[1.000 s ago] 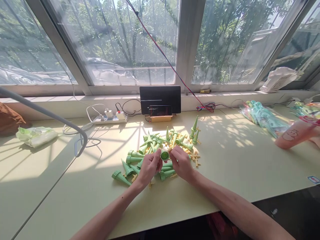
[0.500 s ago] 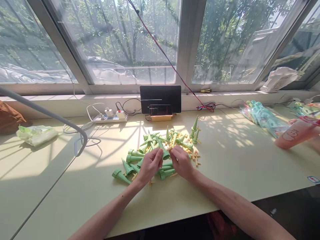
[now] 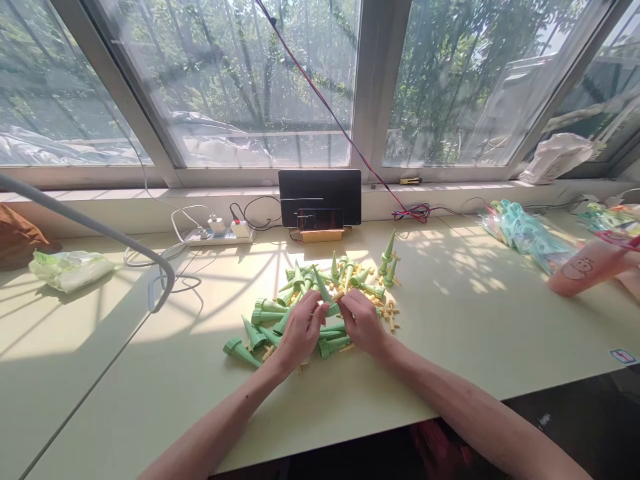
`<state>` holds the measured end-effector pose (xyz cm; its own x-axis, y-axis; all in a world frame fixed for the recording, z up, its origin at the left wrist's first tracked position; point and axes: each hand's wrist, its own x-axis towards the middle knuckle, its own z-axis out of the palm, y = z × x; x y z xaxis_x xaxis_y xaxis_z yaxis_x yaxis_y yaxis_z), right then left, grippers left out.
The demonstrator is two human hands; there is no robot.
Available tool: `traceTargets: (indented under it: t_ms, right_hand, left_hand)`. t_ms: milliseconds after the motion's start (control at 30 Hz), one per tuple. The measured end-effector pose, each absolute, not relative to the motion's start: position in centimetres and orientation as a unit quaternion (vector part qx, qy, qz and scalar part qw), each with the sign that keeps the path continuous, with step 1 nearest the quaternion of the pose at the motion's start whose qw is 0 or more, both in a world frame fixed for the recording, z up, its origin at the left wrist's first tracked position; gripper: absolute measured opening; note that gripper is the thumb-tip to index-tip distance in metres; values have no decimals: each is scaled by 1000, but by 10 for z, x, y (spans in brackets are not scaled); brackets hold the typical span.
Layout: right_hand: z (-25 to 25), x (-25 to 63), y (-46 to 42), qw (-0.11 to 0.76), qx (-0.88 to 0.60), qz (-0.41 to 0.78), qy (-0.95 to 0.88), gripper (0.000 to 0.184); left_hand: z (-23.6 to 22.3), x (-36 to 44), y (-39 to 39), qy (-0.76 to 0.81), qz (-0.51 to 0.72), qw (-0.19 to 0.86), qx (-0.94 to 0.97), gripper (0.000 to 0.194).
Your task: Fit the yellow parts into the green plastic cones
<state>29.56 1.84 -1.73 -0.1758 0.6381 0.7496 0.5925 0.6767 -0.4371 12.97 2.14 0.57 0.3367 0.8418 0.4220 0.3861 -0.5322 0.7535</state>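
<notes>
My left hand [image 3: 301,328] is closed around the wide end of a green plastic watering spike [image 3: 322,287], whose tip points up and away from me. Pinched in the fingers of my right hand [image 3: 366,323] is a small yellow valve piece [image 3: 338,295], close beside the spike's collar. Whether the two parts touch is hard to make out behind the fingers. Around and under both hands lies a pile of green spikes [image 3: 269,317] mixed with yellow cross-shaped valves [image 3: 391,312]. Two spikes [image 3: 389,251] with yellow pieces fitted stand upright at the pile's far right.
Behind the pile, a black tablet [image 3: 320,190] and a phone lean on a stand. A power strip [image 3: 225,235] with cables lies back left, near a grey bent rod [image 3: 100,223]. Bagged teal items [image 3: 530,233] and a pink cup [image 3: 575,270] are at the right.
The spike in my left hand has turned from showing its open round end to standing with its tip up. My right hand has stayed nearly in place with the yellow piece.
</notes>
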Motion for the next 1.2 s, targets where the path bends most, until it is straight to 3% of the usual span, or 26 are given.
traceTargets:
  t_ms: [367,1000,1200]
  right_hand:
    - [-21,296,19,491,-407,31,-770,32]
    - [-20,295,18,492,-399,50,-772,27]
    - [-20,292,18,503,-420,76,-751,27]
  left_hand:
    - [8,130,21,356,433,171,810,18]
    - [0,124,25,290,439,111,843,51]
    - [2,127,26,319,443,64,835,48]
